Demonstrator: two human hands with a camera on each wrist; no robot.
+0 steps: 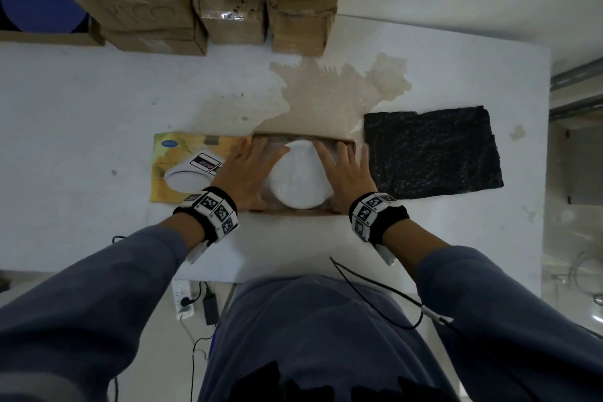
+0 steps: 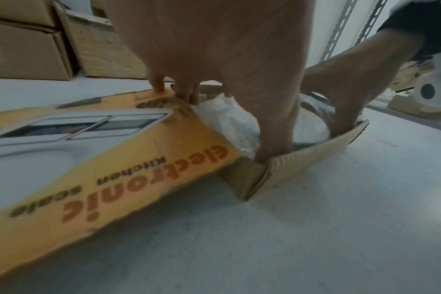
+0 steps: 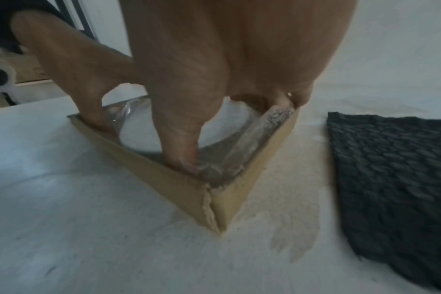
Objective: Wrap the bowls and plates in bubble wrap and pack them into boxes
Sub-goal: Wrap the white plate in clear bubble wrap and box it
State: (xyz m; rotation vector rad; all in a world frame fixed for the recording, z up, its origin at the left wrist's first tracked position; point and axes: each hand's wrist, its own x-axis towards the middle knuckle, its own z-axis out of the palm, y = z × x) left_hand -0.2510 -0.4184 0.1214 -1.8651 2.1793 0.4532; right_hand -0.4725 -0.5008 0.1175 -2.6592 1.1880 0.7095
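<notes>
Both hands reach into a shallow cardboard box (image 1: pixel 303 213) on the white bench (image 1: pixel 81 101), left hand (image 1: pixel 243 173) and right hand (image 1: pixel 346 170) in a released grip, fingers straight, pressing beside the bubble-wrapped plate (image 1: pixel 298 178) inside; black sheet (image 1: pixel 430 153) lies nearby.

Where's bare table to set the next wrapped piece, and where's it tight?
Free: the table left of the yellow lid, and the near strip before the open box. Tight: both hands fill the box around the wrapped dish; the black sheet covers its right.
</notes>
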